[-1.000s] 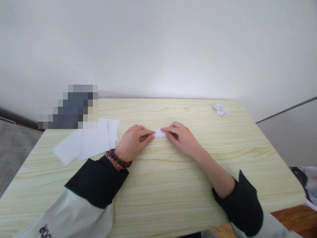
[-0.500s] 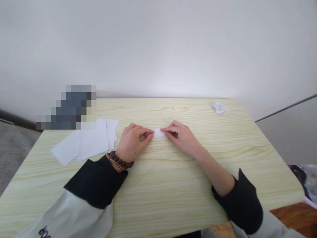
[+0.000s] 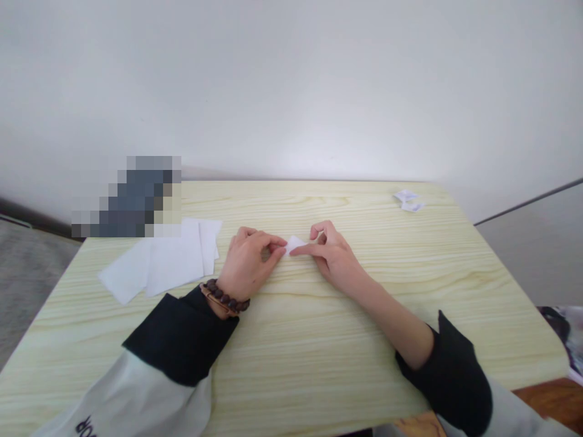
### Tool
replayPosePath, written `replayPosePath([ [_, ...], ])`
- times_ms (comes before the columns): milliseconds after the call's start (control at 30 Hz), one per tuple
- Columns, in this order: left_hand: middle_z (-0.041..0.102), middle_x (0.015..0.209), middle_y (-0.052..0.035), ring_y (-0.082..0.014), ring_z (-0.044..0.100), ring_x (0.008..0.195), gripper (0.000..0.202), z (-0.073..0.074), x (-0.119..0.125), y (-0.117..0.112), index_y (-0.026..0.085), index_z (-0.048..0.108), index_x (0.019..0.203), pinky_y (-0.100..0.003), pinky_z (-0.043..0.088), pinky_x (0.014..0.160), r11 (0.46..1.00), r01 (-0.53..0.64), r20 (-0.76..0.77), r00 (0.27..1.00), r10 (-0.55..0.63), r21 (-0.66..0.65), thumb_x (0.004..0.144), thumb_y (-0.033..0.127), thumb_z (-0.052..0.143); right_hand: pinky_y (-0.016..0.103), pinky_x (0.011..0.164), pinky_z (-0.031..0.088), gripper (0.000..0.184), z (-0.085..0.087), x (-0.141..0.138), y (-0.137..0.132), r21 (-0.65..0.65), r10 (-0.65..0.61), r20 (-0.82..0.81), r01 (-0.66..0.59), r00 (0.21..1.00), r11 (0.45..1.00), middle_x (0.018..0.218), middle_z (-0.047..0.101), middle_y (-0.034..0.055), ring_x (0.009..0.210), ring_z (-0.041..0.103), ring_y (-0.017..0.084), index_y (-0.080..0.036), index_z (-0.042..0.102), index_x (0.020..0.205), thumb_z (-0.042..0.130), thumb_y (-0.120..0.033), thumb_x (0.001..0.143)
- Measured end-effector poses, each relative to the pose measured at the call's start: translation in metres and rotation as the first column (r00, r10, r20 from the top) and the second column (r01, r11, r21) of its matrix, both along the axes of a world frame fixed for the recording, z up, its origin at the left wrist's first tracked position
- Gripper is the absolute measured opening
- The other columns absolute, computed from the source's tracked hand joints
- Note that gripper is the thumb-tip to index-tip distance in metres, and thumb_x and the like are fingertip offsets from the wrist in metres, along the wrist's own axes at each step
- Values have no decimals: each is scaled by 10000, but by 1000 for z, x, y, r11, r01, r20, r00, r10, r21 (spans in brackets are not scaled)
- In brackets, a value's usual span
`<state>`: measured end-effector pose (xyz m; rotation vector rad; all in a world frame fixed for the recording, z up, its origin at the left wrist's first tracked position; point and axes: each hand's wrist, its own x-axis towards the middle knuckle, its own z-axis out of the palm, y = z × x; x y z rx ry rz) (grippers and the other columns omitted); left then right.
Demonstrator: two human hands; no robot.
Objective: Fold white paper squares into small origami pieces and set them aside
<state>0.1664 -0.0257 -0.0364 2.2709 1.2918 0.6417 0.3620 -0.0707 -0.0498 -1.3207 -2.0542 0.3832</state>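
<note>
A small folded piece of white paper point(image 3: 295, 242) lies on the wooden table between my hands. My left hand point(image 3: 248, 258) is closed in a pinch on the left end of this paper, thumb against fingertips. From the other side, one outstretched finger of my right hand point(image 3: 337, 252) lies across the paper's lower edge. Its upper fingers are bent and held apart from the paper, so this hand does not grip it. The fingers cover part of the folded shape.
Several flat white paper sheets point(image 3: 175, 258) overlap on the table's left side. Two small folded white paper pieces point(image 3: 409, 201) sit at the back right. A pixelated dark object point(image 3: 136, 203) stands at the back left. Behind the table point(image 3: 291, 364) rises a white wall point(image 3: 291, 91).
My right hand has let go of its pinch on the paper's right end. One finger now stretches over the lower edge, while the upper fingers have lifted and curled. My left hand keeps its pinch.
</note>
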Motion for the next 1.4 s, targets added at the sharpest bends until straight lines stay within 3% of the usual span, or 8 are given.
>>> replayPosePath([
  [333,677,805,-20,-246,484,931,171,1,1,1,232,707,902,-421,374,881,1000,-14,-46,999,13,-11,811,300,579,253,644,422,429,-3,13,-4,106,24,55,-30,998,994,918,477,31,692,449,111,-262,732,894,432,29,795],
  [567,671,843,-22,-236,511,904,176,-3,-2,2,242,690,953,-430,385,868,998,19,-27,999,-18,66,817,285,586,308,738,474,404,0,27,-11,126,-38,98,26,995,992,959,602,54,815,552,158,-235,728,863,431,26,779],
  [767,650,1085,-28,-227,510,986,227,-3,-3,0,285,705,985,-411,400,875,962,190,-43,982,-186,195,880,214,517,326,798,494,323,4,23,-11,106,-8,129,-6,992,994,987,672,40,886,589,170,-217,709,889,451,-32,827],
  [933,641,1093,-42,-234,510,1007,240,-2,-4,-1,280,718,979,-423,412,884,955,202,-69,979,-191,218,875,189,522,327,782,497,353,7,21,-10,130,14,189,-40,982,991,1047,661,64,892,579,179,-209,697,1016,452,-34,831],
  [1167,625,1059,-48,-228,517,989,238,-4,-5,1,279,727,947,-434,423,909,964,169,-37,986,-165,207,862,180,528,323,789,500,340,6,28,-8,146,-31,180,5,983,989,936,685,41,888,573,180,-203,704,838,435,2,805],
  [1300,643,1039,-50,-227,531,992,222,-3,-5,2,254,716,953,-424,436,904,953,192,-39,981,-188,235,862,189,523,339,842,495,271,6,28,-8,144,-58,121,41,991,989,996,676,51,928,586,181,-201,671,902,462,-47,826],
  [1400,665,1031,-56,-231,545,988,188,-3,-5,4,223,702,975,-411,454,888,944,194,-44,981,-189,268,847,277,576,353,871,486,192,8,22,-7,109,-62,107,50,992,993,1034,666,60,975,579,195,-198,637,1026,542,-187,860],
])
